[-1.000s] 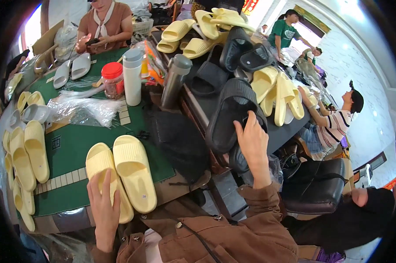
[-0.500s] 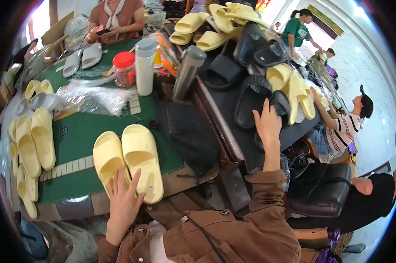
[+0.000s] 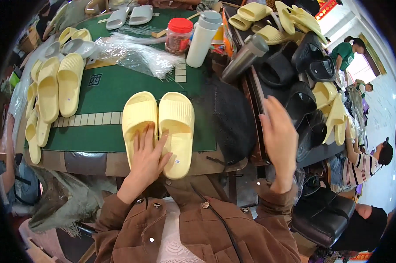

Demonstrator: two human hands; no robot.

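A pair of pale yellow slides, the left slide [image 3: 139, 105] and the right slide [image 3: 180, 144], lies side by side at the front edge of the green table mat, toes pointing away from me. My left hand [image 3: 147, 151] rests on the left slide, fingers spread over its footbed below the strap; the thumb reaches across to the right slide. A small sticker shows on the right slide's heel. My right hand [image 3: 280, 136] is raised near the side table's wooden edge, slightly blurred, fingers stretched out and nothing in them. Black slides [image 3: 300, 101] lie just beyond it.
Several yellow slides [image 3: 71, 85] lie at the left. Clear plastic bags [image 3: 136, 52], a red-lidded jar [image 3: 179, 37], a white bottle [image 3: 203, 39] and a grey tumbler [image 3: 245, 59] stand across the middle. A black cloth bag [image 3: 233, 118] hangs between the tables. People sit and stand at right.
My right hand has come off the black slides and moved left, toward the yellow pair. My left hand stays on the left slide. The whole view has shifted.
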